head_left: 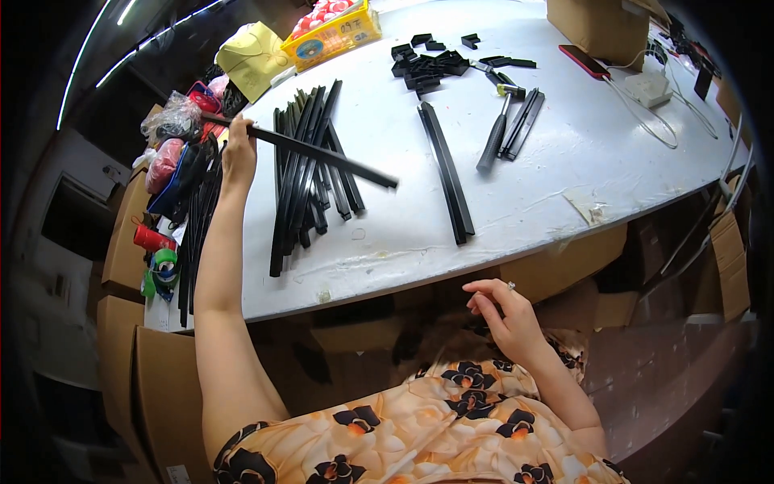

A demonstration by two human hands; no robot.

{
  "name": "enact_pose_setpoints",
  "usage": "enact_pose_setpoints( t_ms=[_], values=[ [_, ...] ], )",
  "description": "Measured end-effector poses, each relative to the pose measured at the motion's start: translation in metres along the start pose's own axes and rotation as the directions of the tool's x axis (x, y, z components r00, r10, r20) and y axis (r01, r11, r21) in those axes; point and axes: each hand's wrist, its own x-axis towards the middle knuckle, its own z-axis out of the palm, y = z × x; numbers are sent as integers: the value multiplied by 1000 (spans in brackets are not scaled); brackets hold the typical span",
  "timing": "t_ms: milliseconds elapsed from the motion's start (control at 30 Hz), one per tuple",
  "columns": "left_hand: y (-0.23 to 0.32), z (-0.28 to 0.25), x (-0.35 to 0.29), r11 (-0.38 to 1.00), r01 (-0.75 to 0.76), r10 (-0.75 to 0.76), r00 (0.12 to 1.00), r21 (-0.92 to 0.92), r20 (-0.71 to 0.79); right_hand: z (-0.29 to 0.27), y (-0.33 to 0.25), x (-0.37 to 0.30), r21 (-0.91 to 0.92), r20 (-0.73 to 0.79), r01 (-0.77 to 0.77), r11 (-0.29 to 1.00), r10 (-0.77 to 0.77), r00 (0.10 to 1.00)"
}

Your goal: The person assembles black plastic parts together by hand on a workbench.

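Observation:
My left hand [238, 149] is closed around one end of a long black strip [322, 155], which slants down to the right above the table. Beneath it lies a loose pile of similar black strips [300, 189], some crossing each other. Off the table's front edge, my right hand [504, 315] hovers near my lap with nothing in it, its fingers bent and apart. One or two long black strips [446, 173] lie side by side on the white table, forward of that hand. Beyond them are a hammer [493, 139] with a black handle and two short black pieces [522, 125].
The white table [379, 278] carries a heap of small black parts [427, 68], a yellow box [332, 36] of red-and-white items and a red phone [584, 61] on a cable. A cardboard box [601, 32] stands far right. Bags, tape rolls [165, 262] and more strips crowd the left edge.

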Motion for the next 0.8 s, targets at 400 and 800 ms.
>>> enact_pose_setpoints(
  t_ms=[400,800],
  values=[
    [-15,59,-2,986,35,69,807,-165,586,-5,8,-3,-147,30,-4,989,8,1000],
    [289,3,55,920,355,-26,480,-167,877,-105,46,191,-740,-411,-315,594,-28,911]
  ],
)
